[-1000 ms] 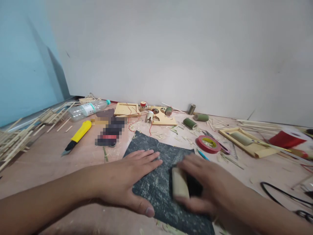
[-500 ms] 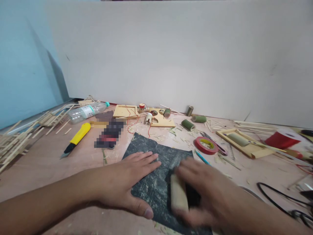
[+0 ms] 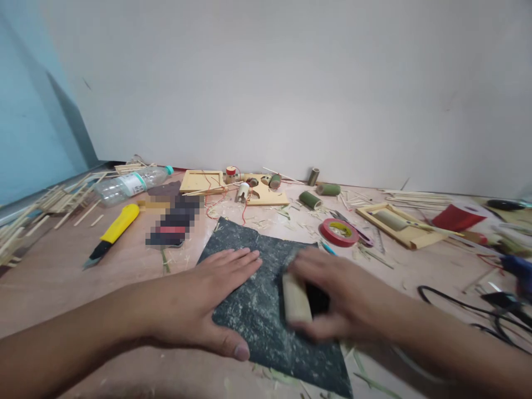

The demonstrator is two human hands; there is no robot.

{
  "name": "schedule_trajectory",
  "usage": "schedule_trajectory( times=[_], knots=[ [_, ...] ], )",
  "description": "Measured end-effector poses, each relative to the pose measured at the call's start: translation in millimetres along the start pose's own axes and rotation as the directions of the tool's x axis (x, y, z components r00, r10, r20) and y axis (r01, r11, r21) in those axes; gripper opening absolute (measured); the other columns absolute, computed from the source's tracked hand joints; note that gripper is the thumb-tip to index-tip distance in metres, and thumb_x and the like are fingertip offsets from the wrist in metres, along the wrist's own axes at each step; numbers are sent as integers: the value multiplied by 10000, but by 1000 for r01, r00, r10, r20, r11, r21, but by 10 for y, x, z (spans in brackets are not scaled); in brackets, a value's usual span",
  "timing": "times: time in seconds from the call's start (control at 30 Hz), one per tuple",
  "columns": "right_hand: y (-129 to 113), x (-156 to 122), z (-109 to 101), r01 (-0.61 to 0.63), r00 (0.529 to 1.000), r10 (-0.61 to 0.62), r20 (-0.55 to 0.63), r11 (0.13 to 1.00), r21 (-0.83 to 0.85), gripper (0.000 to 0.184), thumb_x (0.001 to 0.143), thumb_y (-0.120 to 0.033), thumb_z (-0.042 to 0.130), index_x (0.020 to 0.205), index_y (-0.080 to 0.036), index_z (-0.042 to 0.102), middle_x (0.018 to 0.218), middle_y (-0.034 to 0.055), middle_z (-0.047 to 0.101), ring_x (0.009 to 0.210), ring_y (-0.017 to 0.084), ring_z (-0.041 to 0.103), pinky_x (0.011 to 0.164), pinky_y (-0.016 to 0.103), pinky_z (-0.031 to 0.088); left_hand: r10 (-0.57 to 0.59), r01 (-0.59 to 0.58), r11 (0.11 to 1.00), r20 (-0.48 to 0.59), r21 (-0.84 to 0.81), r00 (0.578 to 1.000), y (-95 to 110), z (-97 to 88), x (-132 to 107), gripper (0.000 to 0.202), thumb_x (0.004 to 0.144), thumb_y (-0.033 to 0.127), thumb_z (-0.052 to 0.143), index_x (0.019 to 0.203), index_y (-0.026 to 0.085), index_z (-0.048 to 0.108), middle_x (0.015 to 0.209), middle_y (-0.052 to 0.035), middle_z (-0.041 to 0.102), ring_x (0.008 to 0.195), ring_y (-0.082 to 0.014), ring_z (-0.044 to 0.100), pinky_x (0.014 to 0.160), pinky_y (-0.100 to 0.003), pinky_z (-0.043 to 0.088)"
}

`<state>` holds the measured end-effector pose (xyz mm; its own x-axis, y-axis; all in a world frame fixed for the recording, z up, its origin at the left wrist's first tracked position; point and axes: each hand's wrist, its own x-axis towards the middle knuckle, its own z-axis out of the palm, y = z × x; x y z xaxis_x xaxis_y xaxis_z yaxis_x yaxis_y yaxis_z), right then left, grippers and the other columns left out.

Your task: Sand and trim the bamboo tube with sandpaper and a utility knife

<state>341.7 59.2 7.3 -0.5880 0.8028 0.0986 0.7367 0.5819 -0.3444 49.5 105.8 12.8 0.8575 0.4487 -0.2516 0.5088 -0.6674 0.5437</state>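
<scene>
A dark sheet of sandpaper (image 3: 266,299), dusted with pale powder, lies flat on the table. My left hand (image 3: 208,296) rests palm down on its left side, fingers stretched out and thumb apart. My right hand (image 3: 332,293) is closed around a short pale piece of bamboo (image 3: 296,299), which lies against the sheet's right part. The hand is slightly smeared by motion, and the bamboo's right side is hidden by the fingers. The tip of a blue pen (image 3: 328,249) shows just beyond my right hand.
A yellow utility knife (image 3: 112,233) and a plastic bottle (image 3: 133,184) lie left. Behind are wooden frames (image 3: 266,194) and green bamboo pieces (image 3: 311,200). Red tape (image 3: 338,231), scissors (image 3: 361,235) and a black cable (image 3: 440,299) lie right. Bamboo shavings are scattered about.
My view has shifted a little, so everything sits further left and slightly higher. My right hand, still around the bamboo piece, has moved slightly on the sheet. My left hand stays flat.
</scene>
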Motion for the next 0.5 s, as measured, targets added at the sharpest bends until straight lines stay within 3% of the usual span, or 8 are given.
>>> schedule_trajectory(
  times=[0.1, 0.27, 0.43, 0.5],
  knots=[
    [56, 7, -5, -126, 987, 116, -111, 989, -81, 315, 851, -478, 739, 856, -210, 573, 873, 49, 598, 828, 234, 552, 734, 361, 436, -2, 1, 1000, 9, 31, 1000, 11, -12, 18, 1108, 841, 701, 705, 1664, 288, 89, 1724, -78, 39, 1579, -376, 42, 1278, -568, 108],
    [-112, -6, 82, 85, 996, -86, 16, 996, 39, 415, 701, -493, 841, 827, -216, 559, 867, 19, 580, 821, 214, 550, 706, 322, 443, 0, -1, 998, 18, 56, 1000, 9, -5, 34, 1112, 843, 702, 698, 1667, 272, 88, 1724, -89, 46, 1582, -364, 60, 1278, -555, 113],
    [18, 104, 11, -106, 993, 103, -62, 993, -45, 381, 841, -537, 744, 933, -202, 588, 958, 48, 573, 867, 227, 574, 743, 343, 466, -56, 55, 996, 14, 68, 998, 55, -24, 34, 1120, 847, 737, 661, 1670, 234, 92, 1723, -106, 40, 1581, -374, 32, 1268, -580, 132],
    [-1, 145, -34, -128, 990, 121, -73, 986, -106, 365, 863, -530, 724, 915, -196, 587, 942, 56, 583, 859, 233, 576, 742, 352, 464, -85, 83, 994, 15, 66, 996, 73, -30, 28, 1160, 827, 758, 665, 1672, 218, 80, 1723, -120, 42, 1577, -389, 37, 1260, -585, 169]
  ],
)
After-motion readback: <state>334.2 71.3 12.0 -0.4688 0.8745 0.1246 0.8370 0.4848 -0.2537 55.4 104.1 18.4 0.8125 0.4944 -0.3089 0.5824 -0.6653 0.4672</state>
